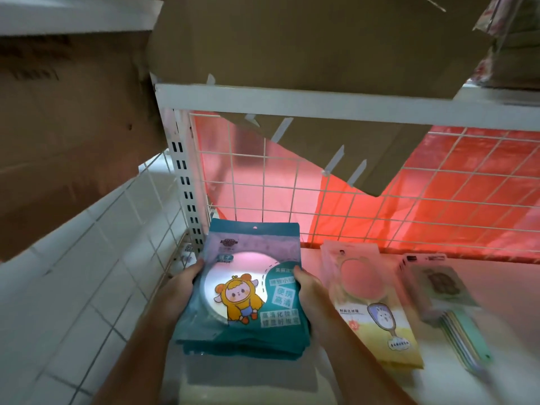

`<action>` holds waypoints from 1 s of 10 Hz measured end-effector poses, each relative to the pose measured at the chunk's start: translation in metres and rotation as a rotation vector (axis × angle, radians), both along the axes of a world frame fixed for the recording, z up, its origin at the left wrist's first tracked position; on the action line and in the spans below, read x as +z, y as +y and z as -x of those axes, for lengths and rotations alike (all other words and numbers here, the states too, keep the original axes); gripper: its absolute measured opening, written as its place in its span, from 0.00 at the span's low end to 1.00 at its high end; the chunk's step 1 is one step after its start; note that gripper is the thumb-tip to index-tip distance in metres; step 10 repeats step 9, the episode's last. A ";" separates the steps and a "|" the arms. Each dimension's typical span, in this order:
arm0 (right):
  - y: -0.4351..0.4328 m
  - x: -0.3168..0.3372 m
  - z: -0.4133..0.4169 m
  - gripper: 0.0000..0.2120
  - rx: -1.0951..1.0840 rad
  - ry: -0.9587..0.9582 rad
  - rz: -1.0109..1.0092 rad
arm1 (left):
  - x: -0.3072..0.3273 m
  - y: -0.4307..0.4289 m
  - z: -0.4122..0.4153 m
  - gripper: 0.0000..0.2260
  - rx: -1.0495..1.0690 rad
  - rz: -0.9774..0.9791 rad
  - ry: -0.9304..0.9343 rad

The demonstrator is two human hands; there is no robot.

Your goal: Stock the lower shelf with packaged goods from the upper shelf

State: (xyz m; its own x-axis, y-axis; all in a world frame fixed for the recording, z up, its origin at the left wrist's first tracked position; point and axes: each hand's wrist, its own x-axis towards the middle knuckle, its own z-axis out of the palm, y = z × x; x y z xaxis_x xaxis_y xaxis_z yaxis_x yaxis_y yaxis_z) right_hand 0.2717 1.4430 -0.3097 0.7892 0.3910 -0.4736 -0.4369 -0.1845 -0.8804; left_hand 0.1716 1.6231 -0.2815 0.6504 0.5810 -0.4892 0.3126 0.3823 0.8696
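Observation:
A stack of teal mirror packets [248,287], with a cartoon figure on the top one, sits low over the white lower shelf [438,384] at its left end. My left hand [182,283] grips the stack's left edge. Against the stack's right edge presses my right hand [308,287]. Both hold the stack between them. Whether its underside touches the shelf is hidden. The upper shelf's white front rail [292,102] runs above.
On the lower shelf lie a pink hand-mirror packet [371,305] and, further right, a stack of comb packets [444,302]. A white wire grid [380,200] with red sheeting behind closes the back. Cardboard boxes [306,39] sit on the upper shelf. Tiled floor [73,287] lies left.

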 end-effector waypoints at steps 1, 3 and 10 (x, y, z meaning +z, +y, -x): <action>-0.001 0.001 -0.004 0.15 0.020 0.001 -0.003 | 0.001 -0.004 -0.003 0.15 -0.015 0.062 -0.006; -0.002 0.003 -0.003 0.16 0.030 -0.011 -0.037 | -0.007 0.002 0.003 0.17 0.026 0.036 0.031; -0.012 -0.001 0.002 0.14 -0.004 -0.154 0.057 | 0.001 -0.003 0.002 0.13 -0.135 -0.391 0.155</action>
